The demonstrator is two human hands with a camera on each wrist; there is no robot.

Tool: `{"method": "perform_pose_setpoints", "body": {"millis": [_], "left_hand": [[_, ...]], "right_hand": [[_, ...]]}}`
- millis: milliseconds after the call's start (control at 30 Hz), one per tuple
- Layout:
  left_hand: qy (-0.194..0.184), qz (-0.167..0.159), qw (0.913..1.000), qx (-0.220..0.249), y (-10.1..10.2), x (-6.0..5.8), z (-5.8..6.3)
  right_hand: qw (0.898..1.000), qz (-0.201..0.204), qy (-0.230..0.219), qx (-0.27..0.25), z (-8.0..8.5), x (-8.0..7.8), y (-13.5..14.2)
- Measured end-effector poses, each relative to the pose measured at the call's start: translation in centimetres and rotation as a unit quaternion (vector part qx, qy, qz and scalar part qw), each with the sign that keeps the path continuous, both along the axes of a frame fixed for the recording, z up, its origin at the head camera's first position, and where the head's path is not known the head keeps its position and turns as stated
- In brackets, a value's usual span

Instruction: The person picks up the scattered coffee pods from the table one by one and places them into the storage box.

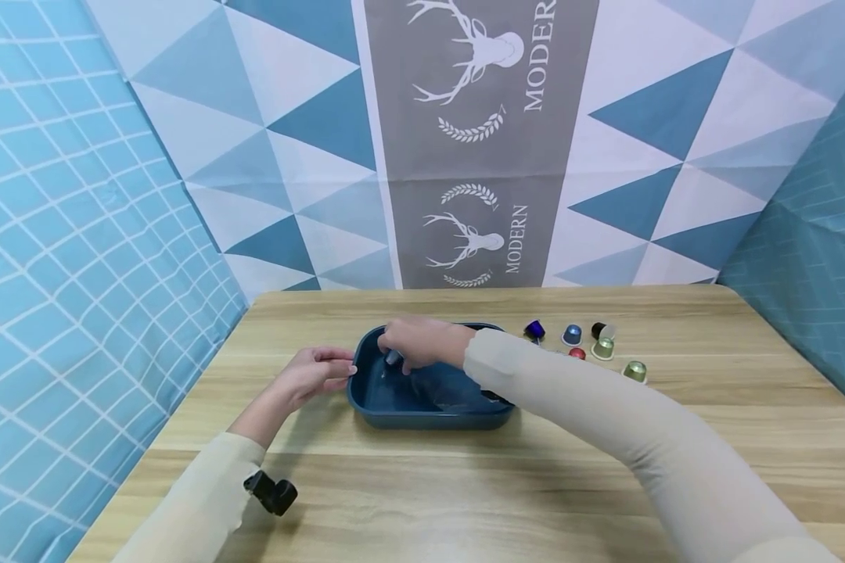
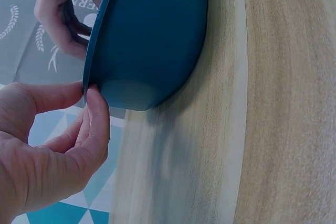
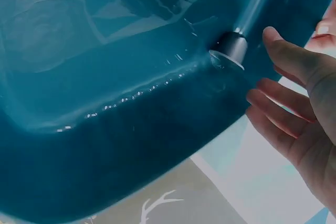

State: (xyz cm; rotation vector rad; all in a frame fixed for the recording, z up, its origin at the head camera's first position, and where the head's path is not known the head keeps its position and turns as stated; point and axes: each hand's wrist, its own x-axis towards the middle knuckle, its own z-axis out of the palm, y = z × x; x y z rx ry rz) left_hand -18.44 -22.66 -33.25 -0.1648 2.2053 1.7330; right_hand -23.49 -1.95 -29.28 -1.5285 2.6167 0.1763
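A dark blue plastic tub [image 1: 433, 420] stands on the wooden table. My left hand [image 2: 58, 145] pinches the rim at its left end between thumb and fingers. Inside the tub, in a corner at the left end, lies one dark coffee capsule [image 3: 231, 48] with a pale rim. Reaching over the tub, my right hand [image 3: 302, 95] has its thumb and fingers spread beside this capsule, with a gap between thumb and capsule. From the head view the right hand [image 1: 422, 342] partly covers the capsule [image 1: 393, 357].
Right of the tub lie several coffee capsules: a dark blue one [image 1: 534, 330], a blue one [image 1: 572, 335], a red one [image 1: 577, 353], a black one [image 1: 598, 331] and green ones [image 1: 634, 371]. My right sleeve [image 1: 570, 383] crosses above the tub's right end. A patterned cloth [image 1: 465, 156] hangs behind the table.
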Motion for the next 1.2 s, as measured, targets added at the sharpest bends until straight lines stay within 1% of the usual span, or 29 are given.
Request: {"method": "perform_pose_setpoints", "body": {"millis": [233,367,500,667,867,1100,1200], "left_hand": [[-0.001,-0.004,1.0,0.003,-0.1,0.0,-0.2],[-0.004,-0.001,1.0,0.007,-0.2,0.0,-0.2],[-0.007,0.0,0.9999,0.009,-0.2,0.0,-0.1],[-0.006,0.001,0.9999,0.012,-0.2,-0.1,-0.1],[-0.003,-0.002,1.0,0.005,-0.2,-0.2,-0.1],[-0.006,0.0,1.0,0.0,-0.2,-0.2,-0.1],[-0.005,0.001,1.0,-0.002,-0.2,-0.2,-0.1]], "right_hand": [[0.999,-0.017,0.007,0.033,0.7,0.5,0.6],[0.999,-0.028,0.001,0.033,0.9,0.7,1.1],[0.999,-0.034,-0.015,0.015,1.1,0.9,1.9],[0.999,-0.031,-0.017,-0.002,1.4,1.1,2.9],[0.999,-0.028,-0.028,-0.031,1.1,1.0,4.1],[0.998,-0.017,-0.023,-0.061,0.5,1.1,5.6],[0.996,-0.014,-0.024,-0.085,0.3,1.3,6.2]]}}
